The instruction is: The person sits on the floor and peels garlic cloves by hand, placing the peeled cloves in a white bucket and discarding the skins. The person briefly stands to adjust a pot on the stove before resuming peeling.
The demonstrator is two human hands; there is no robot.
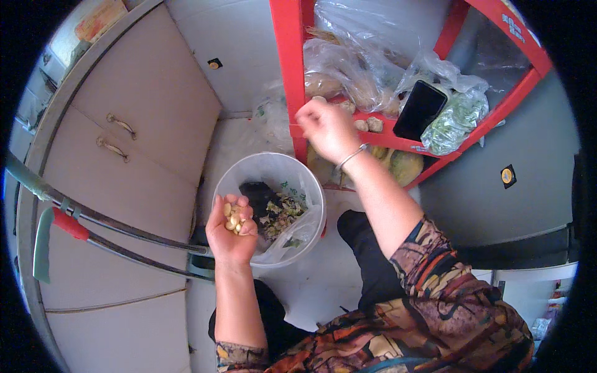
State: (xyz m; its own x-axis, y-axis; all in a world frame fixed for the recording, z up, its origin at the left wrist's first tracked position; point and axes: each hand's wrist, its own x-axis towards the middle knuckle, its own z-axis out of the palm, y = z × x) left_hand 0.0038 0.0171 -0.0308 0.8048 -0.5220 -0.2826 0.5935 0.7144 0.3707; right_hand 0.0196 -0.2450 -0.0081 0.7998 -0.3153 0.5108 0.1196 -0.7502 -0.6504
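Several pale yellow pieces that look like peeled garlic cloves (234, 223) lie in my left hand (233, 228), its palm up and fingers curled around them. That hand is over the left part of a round waste bin (323, 210) lined with a clear bag, which holds scraps and something dark. My right hand (329, 126), slightly blurred and with a bracelet at the wrist, is in front of the red shelf rack (288, 70). Its fingers are bent; whether they hold anything is not clear. Small whitish lumps (374, 124) sit on the shelf just right of it.
A black smartphone (421, 110) leans on a plastic bag of greens (459, 121) on the rack. Clear bags (359, 65) of brownish produce lie behind, with round yellowish-green items (405, 165) below. Long-handled tools (135, 233) lean at left against white cabinets (121, 186).
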